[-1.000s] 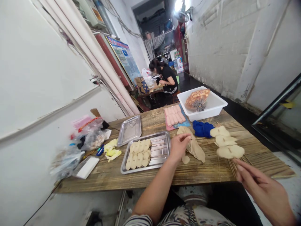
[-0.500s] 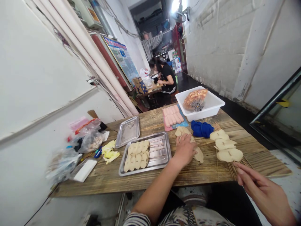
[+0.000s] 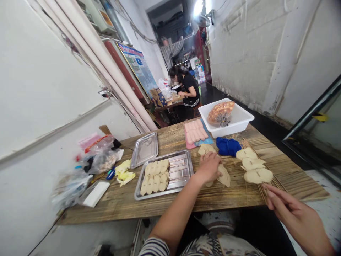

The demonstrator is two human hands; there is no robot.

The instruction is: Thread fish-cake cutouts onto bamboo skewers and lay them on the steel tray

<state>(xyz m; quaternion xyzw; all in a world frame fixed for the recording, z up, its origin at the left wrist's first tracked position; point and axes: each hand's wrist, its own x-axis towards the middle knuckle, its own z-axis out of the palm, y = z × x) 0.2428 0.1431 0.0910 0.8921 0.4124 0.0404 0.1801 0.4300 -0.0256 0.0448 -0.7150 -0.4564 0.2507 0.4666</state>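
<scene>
A thin wooden skewer [image 3: 263,190], threaded through several flat tan food slices [image 3: 258,175], is pinched between the thumb and fingers of my right hand [image 3: 295,217]. The slices hang over a bundle of loose skewers [image 3: 278,184] at the table's right end. My left hand [image 3: 209,167] lies on a pile of tan slices [image 3: 224,176] in the middle, fingers bent and closed on a slice; the fingertips are partly hidden. To its left, a metal tray [image 3: 181,185] holds finished skewers of slices [image 3: 155,177] in two rows.
Behind my left hand lies a pack of pink sausages [image 3: 195,131]. A blue cloth [image 3: 228,145] and a white tub [image 3: 231,129] with bagged food stand at the right. Another metal tray [image 3: 145,149], yellow wrappers [image 3: 125,172] and plastic bags [image 3: 101,160] are leftward. A person [image 3: 189,87] sits farther back.
My left hand's fingers have drawn closer together on the pile, and slices under them have shifted slightly. My right hand has moved a little left with the skewer.
</scene>
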